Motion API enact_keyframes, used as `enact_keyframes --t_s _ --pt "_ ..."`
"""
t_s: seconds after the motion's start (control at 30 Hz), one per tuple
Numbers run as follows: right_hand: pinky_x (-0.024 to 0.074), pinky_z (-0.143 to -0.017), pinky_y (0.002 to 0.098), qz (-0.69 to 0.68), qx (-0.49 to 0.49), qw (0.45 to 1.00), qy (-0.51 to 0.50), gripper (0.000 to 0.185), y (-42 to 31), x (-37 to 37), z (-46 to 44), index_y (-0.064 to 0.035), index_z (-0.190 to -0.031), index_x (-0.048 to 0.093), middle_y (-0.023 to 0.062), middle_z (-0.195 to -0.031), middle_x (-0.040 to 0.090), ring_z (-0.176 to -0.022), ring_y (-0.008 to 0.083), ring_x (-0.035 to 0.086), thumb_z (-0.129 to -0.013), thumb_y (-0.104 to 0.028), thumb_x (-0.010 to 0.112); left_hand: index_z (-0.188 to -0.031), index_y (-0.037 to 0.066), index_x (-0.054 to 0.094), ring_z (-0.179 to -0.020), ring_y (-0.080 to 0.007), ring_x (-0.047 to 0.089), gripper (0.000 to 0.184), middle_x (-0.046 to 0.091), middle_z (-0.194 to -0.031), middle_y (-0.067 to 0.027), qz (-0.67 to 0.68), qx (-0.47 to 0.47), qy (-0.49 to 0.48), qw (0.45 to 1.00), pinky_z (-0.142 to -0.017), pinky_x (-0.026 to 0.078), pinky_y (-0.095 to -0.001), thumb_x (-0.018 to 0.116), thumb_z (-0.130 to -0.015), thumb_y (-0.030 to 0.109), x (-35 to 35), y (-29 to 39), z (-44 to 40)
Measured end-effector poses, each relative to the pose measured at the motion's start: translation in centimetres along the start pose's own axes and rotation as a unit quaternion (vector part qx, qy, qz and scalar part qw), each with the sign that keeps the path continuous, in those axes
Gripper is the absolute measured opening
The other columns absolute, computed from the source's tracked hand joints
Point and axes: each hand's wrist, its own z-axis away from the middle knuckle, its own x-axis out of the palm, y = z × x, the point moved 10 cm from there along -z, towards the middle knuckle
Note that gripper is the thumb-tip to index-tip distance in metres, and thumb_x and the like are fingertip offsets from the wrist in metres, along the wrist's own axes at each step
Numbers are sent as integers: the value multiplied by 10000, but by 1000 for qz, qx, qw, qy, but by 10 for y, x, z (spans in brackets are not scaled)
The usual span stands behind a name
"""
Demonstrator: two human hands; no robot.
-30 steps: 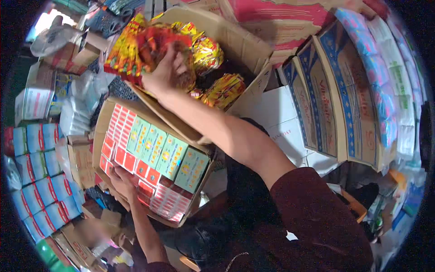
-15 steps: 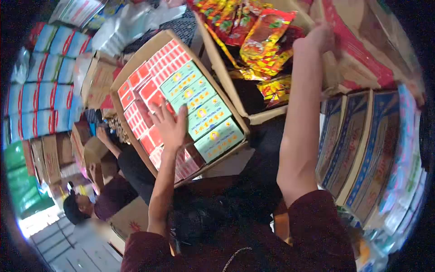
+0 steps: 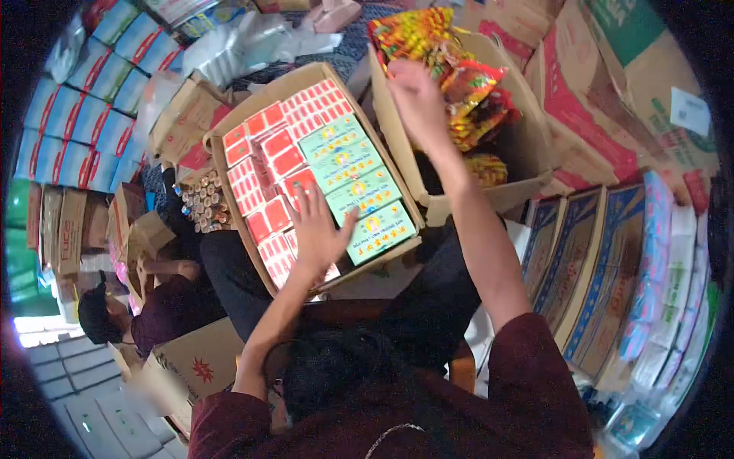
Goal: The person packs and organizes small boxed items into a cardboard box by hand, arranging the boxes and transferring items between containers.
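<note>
Since a moment ago, my right hand has crossed from the right wall of the farther carton to its left side, fingers curled; whether they pinch anything, I cannot tell. Nearer, my left hand lies spread over red boxes and green boxes packed in the near carton. Beyond, yellow-and-red packets heap inside the farther carton.

Single head-worn view, close above, facing forward and down: wearer's shirt at six o'clock, packet-filled carton at one o'clock
</note>
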Motion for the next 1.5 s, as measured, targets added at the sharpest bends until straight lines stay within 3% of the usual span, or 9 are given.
enact_keyframes --t_s 0.17,0.33,0.47,0.57,0.97,1.23,1.27,1.33,1.5 --pt "471 -1033 428 149 -156 952 -219 435 -52 93 105 -47 -1254 617 177 -1201 656 -1174 355 610 -862 -176 752 -1562 -22 338 -1524 -472 221 932 237 -1640 -300 73 57 -56 994 -1225 193 -572 534 -952 655 -31 1 49" --pt "440 -914 522 176 -125 871 -440 410 -59 136 191 -61 -1156 603 209 -1129 568 -1066 422 543 -771 -152 710 -1570 7 291 -1480 -493 279 1231 262 -1593 -344 110 93 -32 989 -1193 214 -614 808 -689 696 -51 -20 68" --pt "283 -1178 569 251 -214 862 -385 571 -59 132 221 35 -1263 554 230 -1247 590 -1370 469 415 -840 -308 726 -1576 25 280 -1456 -499 296 1288 301 -1562 -338 88 88 -44 991 -1182 171 -665 832 -637 713 -33 -32 68" --pt "147 -1238 607 245 -90 807 -529 665 -35 147 236 77 -1298 545 242 -1312 593 -1490 479 262 -879 -416 698 -1563 11 298 -1456 -502 298 1277 324 -1546 -333 110 55 -77 989 -1194 149 -649 834 -638 710 -40 -40 68" --pt "55 -1175 751 293 -177 811 -474 649 -19 157 280 -15 -600 711 159 -765 712 -1513 463 248 -1000 -493 530 -1316 42 596 -1135 -439 543 957 555 -1194 -229 95 2 -13 995 -956 460 -528 882 -620 634 -74 -74 79" --pt "85 -1229 655 186 -117 832 -509 545 -23 144 264 19 -818 728 180 -1102 725 -1508 422 288 -983 -481 588 -1221 73 653 -983 -411 608 731 582 -1147 -211 47 34 107 993 -762 496 -448 930 -660 452 -119 -60 88" --pt "93 -1237 631 154 -127 860 -470 511 -29 141 256 36 -936 700 188 -1180 692 -1503 409 301 -951 -471 636 -1212 68 649 -961 -404 614 717 582 -1165 -206 284 -28 53 957 -758 497 -447 928 -666 440 -88 -80 98" --pt "110 -1253 583 89 -142 906 -389 598 -37 132 245 69 -1170 644 205 -1336 625 -1493 384 327 -887 -450 732 -1193 57 640 -918 -390 627 690 582 -1201 -195 692 -146 -53 705 -749 498 -444 925 -677 416 -25 -90 126" --pt "119 -1258 550 133 -111 888 -425 897 -30 139 249 21 -1454 445 215 -1440 546 -1456 375 385 -776 -412 841 -1220 37 643 -951 -336 639 732 638 -1127 -220 623 -234 155 731 -874 513 -490 894 -692 478 -91 -86 106"
